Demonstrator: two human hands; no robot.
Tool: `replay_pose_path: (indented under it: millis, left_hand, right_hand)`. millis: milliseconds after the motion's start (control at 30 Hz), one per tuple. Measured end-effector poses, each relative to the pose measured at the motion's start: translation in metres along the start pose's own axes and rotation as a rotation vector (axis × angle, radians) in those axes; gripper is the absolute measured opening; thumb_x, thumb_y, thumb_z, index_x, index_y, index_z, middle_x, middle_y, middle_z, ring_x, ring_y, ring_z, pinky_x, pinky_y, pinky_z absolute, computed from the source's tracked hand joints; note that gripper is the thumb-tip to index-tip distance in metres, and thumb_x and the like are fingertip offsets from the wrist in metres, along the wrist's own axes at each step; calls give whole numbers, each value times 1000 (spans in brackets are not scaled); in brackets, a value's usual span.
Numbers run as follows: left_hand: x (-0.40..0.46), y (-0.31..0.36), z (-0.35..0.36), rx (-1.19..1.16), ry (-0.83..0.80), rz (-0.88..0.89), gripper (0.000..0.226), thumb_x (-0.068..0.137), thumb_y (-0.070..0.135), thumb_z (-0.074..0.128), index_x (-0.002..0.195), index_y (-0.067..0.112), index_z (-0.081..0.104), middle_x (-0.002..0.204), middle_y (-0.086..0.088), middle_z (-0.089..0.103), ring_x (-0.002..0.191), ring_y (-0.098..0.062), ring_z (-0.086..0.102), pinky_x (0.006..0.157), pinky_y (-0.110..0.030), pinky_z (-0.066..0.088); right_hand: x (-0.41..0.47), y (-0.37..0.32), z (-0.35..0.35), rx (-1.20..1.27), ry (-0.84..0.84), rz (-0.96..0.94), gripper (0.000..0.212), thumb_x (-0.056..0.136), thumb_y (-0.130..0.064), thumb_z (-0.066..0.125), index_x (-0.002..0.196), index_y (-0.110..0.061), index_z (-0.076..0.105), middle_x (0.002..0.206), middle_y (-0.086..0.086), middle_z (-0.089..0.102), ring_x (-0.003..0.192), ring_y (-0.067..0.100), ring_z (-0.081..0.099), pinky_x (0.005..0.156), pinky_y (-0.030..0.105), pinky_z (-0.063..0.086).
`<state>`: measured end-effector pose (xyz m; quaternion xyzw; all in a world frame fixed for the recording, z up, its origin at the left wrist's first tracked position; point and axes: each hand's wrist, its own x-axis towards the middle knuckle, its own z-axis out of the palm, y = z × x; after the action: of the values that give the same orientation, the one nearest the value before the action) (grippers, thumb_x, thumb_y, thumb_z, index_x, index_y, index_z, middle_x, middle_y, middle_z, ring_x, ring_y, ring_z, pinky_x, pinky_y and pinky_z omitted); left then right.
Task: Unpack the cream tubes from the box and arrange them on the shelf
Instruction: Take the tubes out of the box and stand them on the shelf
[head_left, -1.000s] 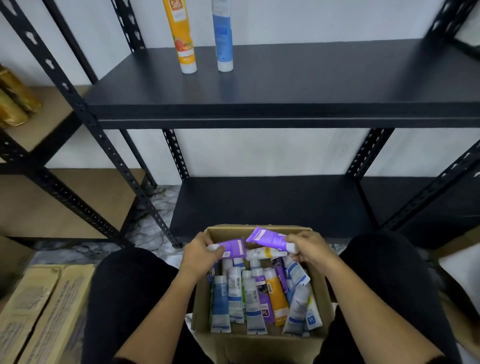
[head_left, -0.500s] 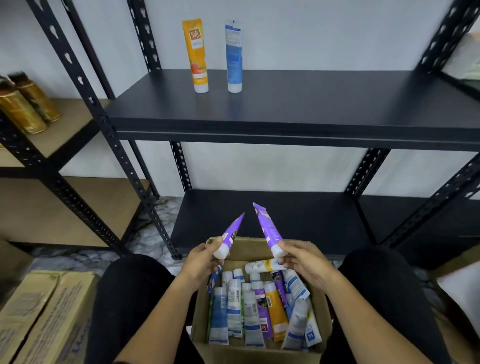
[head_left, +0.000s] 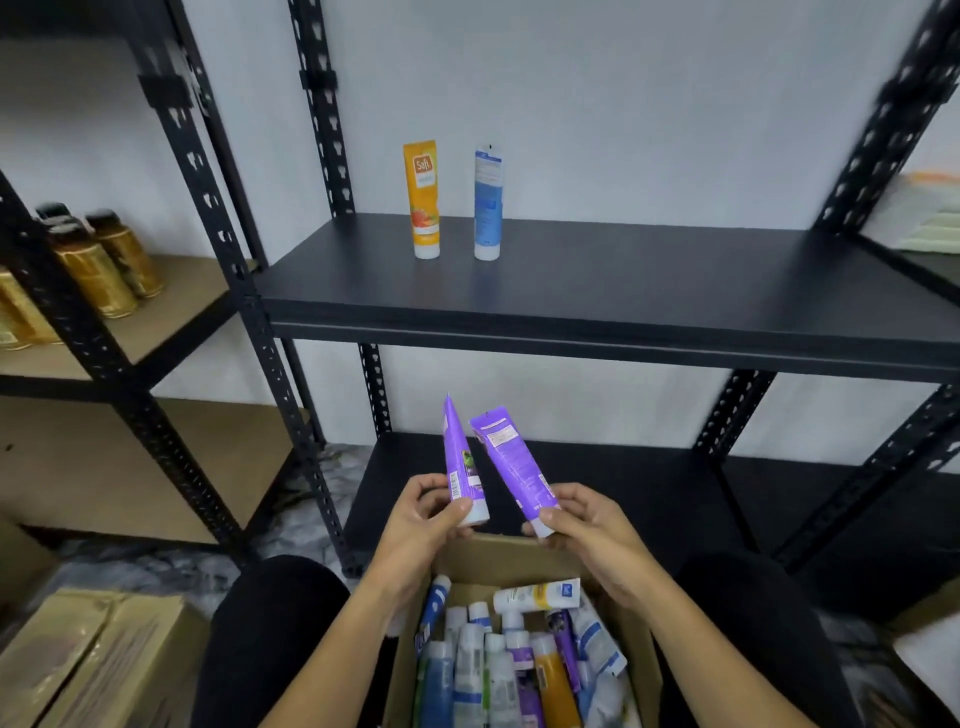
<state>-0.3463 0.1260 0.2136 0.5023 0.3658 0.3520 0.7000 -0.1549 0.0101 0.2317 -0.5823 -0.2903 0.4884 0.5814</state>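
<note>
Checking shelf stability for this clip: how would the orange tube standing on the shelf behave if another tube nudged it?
The orange tube stands upright on its small white cap, tall and narrow, so it would probably tip easily. It looks like soft plastic, likely light. The blue tube stands close beside it on the black shelf, so a fall could knock that over too.

— What stands on your black shelf (head_left: 623, 291)?
— An orange tube (head_left: 423, 200) and a blue tube (head_left: 488, 202), upright on their white caps, just beside each other near the back left.
— And to your left?
— A wooden shelf (head_left: 176, 306) carries gold bottles (head_left: 106, 260). On the floor (head_left: 156, 566) lie cardboard cartons (head_left: 93, 660).
</note>
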Motion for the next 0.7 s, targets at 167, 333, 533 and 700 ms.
replay_pose_path:
  millis: [167,333,533,700]
  left_hand:
    - [-1,46,9,-16,-35,138,61,67,28,83,115,5,53,105,-15,71,93,-26,70,77,-41,57]
    - [14,106,17,17,6,275,32,85,2,72,111,9,55,107,-14,69,89,-16,68,72,-31,57]
    - [37,185,32,71,82,436,41,82,10,78,115,13,53,105,-6,72,87,-14,69,78,-32,56]
    - [67,228,45,219,132,531,49,80,15,80,115,23,47,104,0,72,93,-12,71,83,-33,58]
  right_hand:
    - [0,-44,12,-1,-38,-116,30,92,-14,67,121,-12,61,109,10,74,101,25,68,81,36,51]
    - [8,-102,30,-1,-45,-269,51,78,-32,71,126,-22,59,112,6,73,97,12,66,77,29,48]
    - [33,-171,43,5,-16,-435,56,80,-14,78,129,-19,52,110,13,72,100,23,70,81,33,54]
    - [63,-221,43,-146,95,-539,50,84,-17,78,125,-21,50,112,4,71,103,16,70,81,31,59]
